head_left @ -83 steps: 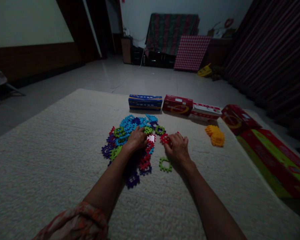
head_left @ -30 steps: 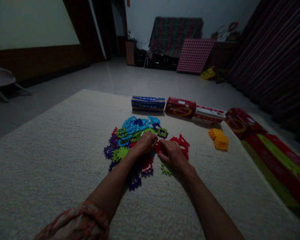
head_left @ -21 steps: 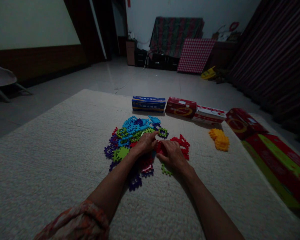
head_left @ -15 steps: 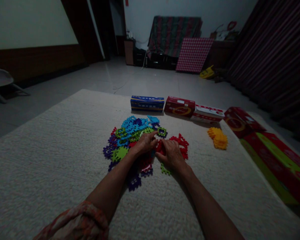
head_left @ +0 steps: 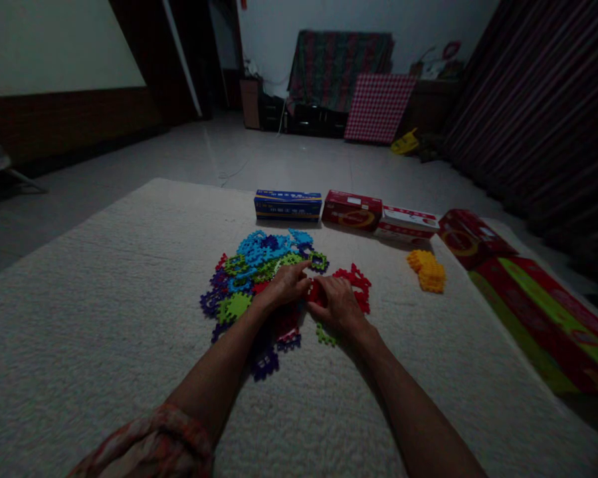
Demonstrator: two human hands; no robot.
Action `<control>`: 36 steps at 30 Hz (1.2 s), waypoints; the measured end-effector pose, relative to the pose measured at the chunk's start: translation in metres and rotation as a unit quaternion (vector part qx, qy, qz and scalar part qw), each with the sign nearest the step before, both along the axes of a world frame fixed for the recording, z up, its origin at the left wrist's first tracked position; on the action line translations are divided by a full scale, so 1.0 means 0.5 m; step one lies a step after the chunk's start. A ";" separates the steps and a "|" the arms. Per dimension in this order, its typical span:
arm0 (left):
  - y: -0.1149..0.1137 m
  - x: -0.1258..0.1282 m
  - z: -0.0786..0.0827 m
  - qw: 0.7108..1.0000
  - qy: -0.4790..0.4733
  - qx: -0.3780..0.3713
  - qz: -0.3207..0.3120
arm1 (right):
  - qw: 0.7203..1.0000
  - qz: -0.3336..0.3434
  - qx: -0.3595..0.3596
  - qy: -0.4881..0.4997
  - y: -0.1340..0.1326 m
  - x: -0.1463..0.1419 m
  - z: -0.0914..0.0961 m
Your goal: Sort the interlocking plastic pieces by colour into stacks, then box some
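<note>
Both hands meet at the right side of a loose pile of toothed plastic gear pieces. My right hand (head_left: pixel 336 300) is closed on a red gear piece (head_left: pixel 313 290), with fingers over its top and the thumb below. At the piece's left edge, my left hand (head_left: pixel 289 282) pinches with thumb and fingers, partly hiding it. Light blue gear pieces (head_left: pixel 252 247), green gear pieces (head_left: pixel 235 306) and purple gear pieces (head_left: pixel 265 364) lie around and under my left forearm. More red gear pieces (head_left: pixel 359 282) lie just beyond my right hand. One green gear piece (head_left: pixel 325 334) rests below it.
A stack of yellow gear pieces (head_left: pixel 428 271) sits on the pale quilted mat (head_left: pixel 129 265) to the right. Along the back stand a blue box (head_left: pixel 288 206), a red box (head_left: pixel 352 211) and a white-and-red box (head_left: pixel 407 224). Larger red and green boxes (head_left: pixel 543 318) line the right edge.
The whole view has shifted slightly, so things appear a little further left. Both hands stay close together on the red gear piece, with hardly any movement of the fingers.
</note>
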State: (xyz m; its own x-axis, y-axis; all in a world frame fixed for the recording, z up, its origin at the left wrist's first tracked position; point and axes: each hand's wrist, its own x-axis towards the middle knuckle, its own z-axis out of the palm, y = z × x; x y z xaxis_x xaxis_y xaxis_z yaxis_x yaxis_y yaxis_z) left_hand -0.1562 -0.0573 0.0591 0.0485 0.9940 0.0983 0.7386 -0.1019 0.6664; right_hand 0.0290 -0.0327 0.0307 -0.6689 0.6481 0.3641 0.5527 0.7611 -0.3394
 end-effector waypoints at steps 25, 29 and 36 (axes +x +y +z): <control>-0.012 0.006 0.100 0.994 0.090 0.054 0.007 | 0.988 -0.133 0.073 -0.025 0.022 0.092 0.020; -0.049 -0.033 0.095 0.994 0.061 0.048 0.076 | 0.994 -0.085 0.050 0.042 -0.007 0.061 0.016; -0.117 -0.171 0.047 0.964 0.055 0.065 0.252 | 0.994 -0.043 0.053 0.090 -0.110 -0.035 0.005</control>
State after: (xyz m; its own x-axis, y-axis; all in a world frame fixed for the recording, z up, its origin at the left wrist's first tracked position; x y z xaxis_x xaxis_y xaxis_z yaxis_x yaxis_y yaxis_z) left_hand -0.2418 -0.1155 0.0825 -0.4195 0.8742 0.2447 0.7813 0.2105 0.5876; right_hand 0.0117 -0.0877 0.0330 -0.5305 0.6516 0.5422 0.5551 0.7504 -0.3588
